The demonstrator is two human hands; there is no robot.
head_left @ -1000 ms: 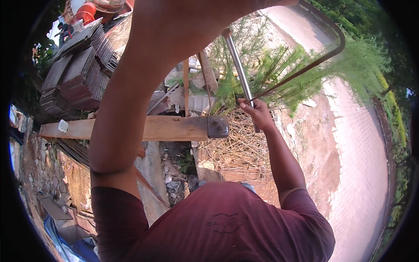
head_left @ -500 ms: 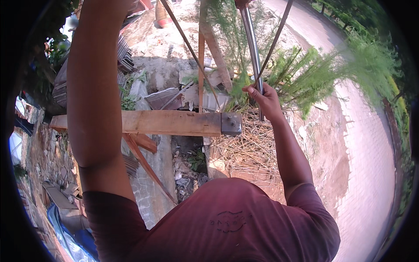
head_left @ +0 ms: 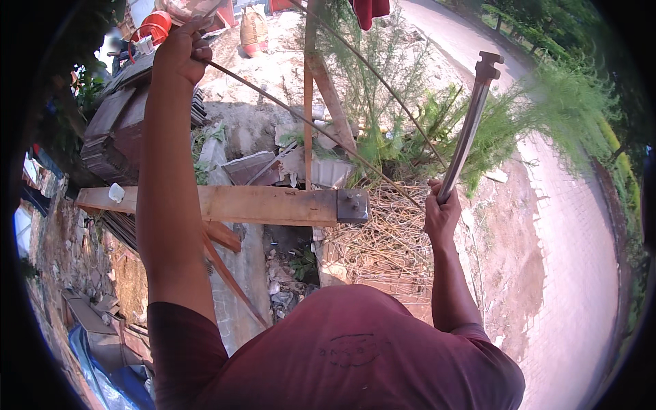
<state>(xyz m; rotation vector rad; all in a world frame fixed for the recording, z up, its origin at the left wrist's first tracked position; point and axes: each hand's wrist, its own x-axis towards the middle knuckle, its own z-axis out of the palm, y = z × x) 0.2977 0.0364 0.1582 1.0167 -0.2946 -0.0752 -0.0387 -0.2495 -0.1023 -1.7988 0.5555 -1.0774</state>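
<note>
My left hand (head_left: 183,53) is raised at the upper left, its fingers closed round a thin steel rod (head_left: 307,123). That rod slopes down to the right and its lower end comes close to my right hand (head_left: 443,217). My right hand grips the lower end of a shiny steel bar with a notched head, like a rebar bending wrench (head_left: 468,126), its head pointing up and right. A second thin rod (head_left: 383,80) slants from the top edge toward the right hand; whether that hand touches either rod, I cannot tell. Between my arms lies a timber beam (head_left: 266,205) with a dark metal plate (head_left: 353,206) bearing small pegs.
Beyond the beam stands an upright wooden post (head_left: 309,102) with a slanted brace. A tangle of thin rods (head_left: 383,246) lies right of the beam's end. Feathery green branches (head_left: 506,130), stacked tiles (head_left: 113,140), a sack (head_left: 253,31), and a paved path (head_left: 574,225) surround the spot.
My left hand has come down into view with the rod. My right hand has moved lower and rightward; the steel bar now tilts right, its head in view. Both rods have changed their slant.
</note>
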